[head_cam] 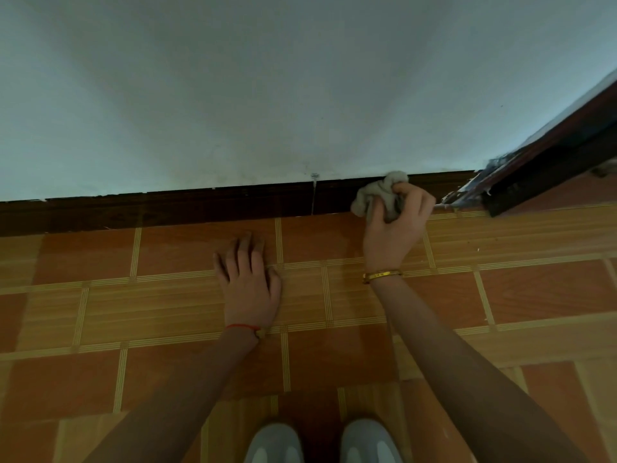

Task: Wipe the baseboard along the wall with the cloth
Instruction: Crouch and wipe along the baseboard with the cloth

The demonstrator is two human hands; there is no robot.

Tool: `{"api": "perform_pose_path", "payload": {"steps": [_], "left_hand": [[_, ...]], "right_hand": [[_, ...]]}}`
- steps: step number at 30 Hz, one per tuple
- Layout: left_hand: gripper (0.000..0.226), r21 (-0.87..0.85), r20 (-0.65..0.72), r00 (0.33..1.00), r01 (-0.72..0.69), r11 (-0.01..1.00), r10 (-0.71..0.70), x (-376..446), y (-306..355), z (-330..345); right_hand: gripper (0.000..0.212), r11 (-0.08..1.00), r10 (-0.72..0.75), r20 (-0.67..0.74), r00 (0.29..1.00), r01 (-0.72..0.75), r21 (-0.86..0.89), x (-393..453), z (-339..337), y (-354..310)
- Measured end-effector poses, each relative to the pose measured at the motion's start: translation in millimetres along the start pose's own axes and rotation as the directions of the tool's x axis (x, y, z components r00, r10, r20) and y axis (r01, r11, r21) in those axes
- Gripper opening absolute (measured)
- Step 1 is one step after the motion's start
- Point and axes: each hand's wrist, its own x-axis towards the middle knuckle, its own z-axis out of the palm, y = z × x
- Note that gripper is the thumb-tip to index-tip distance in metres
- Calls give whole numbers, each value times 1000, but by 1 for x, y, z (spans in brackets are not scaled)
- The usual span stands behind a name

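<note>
Gripping a crumpled pale grey cloth point(380, 193), the right hand point(395, 228) has its fingers point(412, 195) curled round the wad, pressing it vs. the dark brown wooden baseboard point(200, 205) at the foot of the pale blue-white wall point(267, 95). Cloth sits near the baseboard's right end, just left of a dark, paint-smeared door frame point(534, 175). Gold bangle point(382, 275) on right wrist. Left hand point(248, 279): flat on the orange-and-tan tiled floor point(500, 295), fingers straight, holding nothing, well apart from cloth, short of baseboard. Red string bracelet point(241, 327) on left wrist. Two pale grey shoe toes point(320, 442) at bottom edge, btwn the forearms.
</note>
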Motion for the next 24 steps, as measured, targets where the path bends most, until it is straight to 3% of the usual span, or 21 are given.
{"api": "perform_pose_path", "payload": {"steps": [8,10,14,16,24], "left_hand": [[55,24,-56,998,-21,999,22,-1,0,3],[55,12,-57,998,-16,1000,17,0,1,4],[54,-22,-50,998,32,999,-33,0,7,3],[55,-40,-47,998,33,999,-35,0,16,3],[55,-81,-15,996,-84,993,83,7,67,14]], "right_hand": [[24,991,-130,254,958,121,48,-28,18,-19],[24,995,-99,214,972,92,46,-20,12,-15],[24,994,105,-30,994,-105,8,12,-7,3],[22,992,125,-65,990,-125,-1,20,-12,9],[27,996,-91,225,970,88,25,-12,6,-10]]}}
